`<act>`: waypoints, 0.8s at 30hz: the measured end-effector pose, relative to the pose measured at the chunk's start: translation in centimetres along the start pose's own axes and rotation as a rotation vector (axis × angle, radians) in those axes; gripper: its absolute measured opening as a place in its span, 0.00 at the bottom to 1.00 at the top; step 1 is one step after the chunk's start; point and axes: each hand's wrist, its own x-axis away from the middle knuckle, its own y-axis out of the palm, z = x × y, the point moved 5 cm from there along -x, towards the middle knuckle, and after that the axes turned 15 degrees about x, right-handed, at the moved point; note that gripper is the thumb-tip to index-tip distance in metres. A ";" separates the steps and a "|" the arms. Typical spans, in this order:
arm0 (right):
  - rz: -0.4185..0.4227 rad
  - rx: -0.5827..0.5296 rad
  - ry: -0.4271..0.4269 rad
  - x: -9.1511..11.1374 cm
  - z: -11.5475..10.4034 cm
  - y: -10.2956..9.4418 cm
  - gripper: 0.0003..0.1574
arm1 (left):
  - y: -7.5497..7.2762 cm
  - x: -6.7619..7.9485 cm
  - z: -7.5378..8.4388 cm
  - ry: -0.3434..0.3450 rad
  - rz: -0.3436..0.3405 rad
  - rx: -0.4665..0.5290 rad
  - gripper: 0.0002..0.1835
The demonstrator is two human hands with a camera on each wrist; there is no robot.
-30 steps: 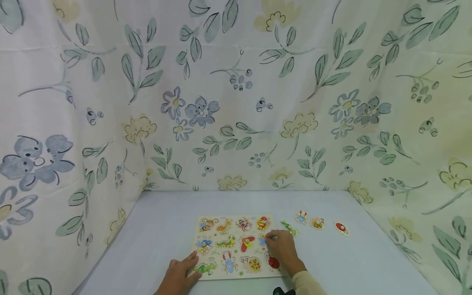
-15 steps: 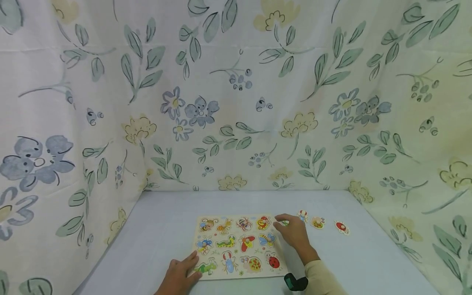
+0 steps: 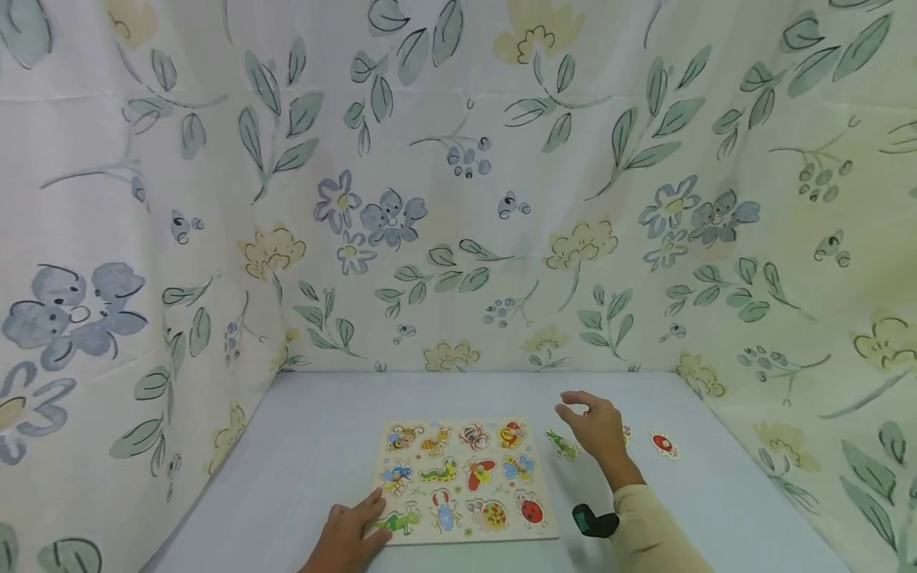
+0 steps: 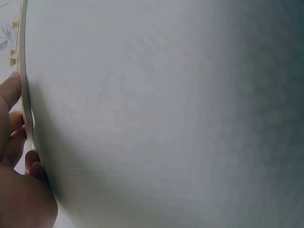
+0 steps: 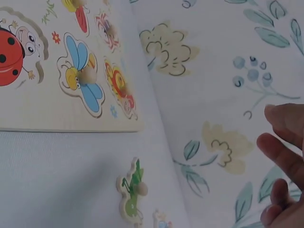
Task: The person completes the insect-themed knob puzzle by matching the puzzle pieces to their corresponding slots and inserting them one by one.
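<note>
A wooden peg puzzle board (image 3: pixel 421 539) with insect pictures lies on the table. My left hand (image 3: pixel 346 531) rests on its front left corner, fingers along the edge; the left wrist view shows those fingers (image 4: pixel 15 90) at the board's side. My right hand (image 3: pixel 600 426) hovers over the loose pieces, thumb and index finger apart, holding nothing. Near it lies a green grasshopper piece (image 3: pixel 562 445) with a peg (image 5: pixel 140 189). A blue-winged bee piece (image 5: pixel 80 76) sits in its recess. The printed ladybug recess (image 5: pixel 10 57) shows no peg.
A red ladybug piece (image 3: pixel 665 445) lies farther right. A snail piece (image 3: pixel 627 432) is mostly hidden by my right hand, as is another red-tipped piece. A dark wrist device (image 3: pixel 595 521) sits below the right forearm. Floral cloth (image 3: pixel 458 310) walls the table's back and sides.
My right hand has let go of the blue-winged bee piece and moved right, past the grasshopper piece, to above the other loose pieces. The left hand has stayed at the board's corner.
</note>
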 end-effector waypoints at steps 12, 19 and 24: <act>-0.063 -0.011 0.064 0.0 2.7 2.3 0.21 | 0.0 0.0 -0.1 -0.033 -0.017 0.021 0.33; -0.117 -0.001 0.124 0.7 4.2 4.4 0.20 | -0.1 0.0 0.0 -0.025 -0.013 0.008 0.33; -0.119 0.016 0.120 1.2 4.9 5.2 0.17 | 0.0 0.0 0.0 -0.012 -0.011 0.011 0.33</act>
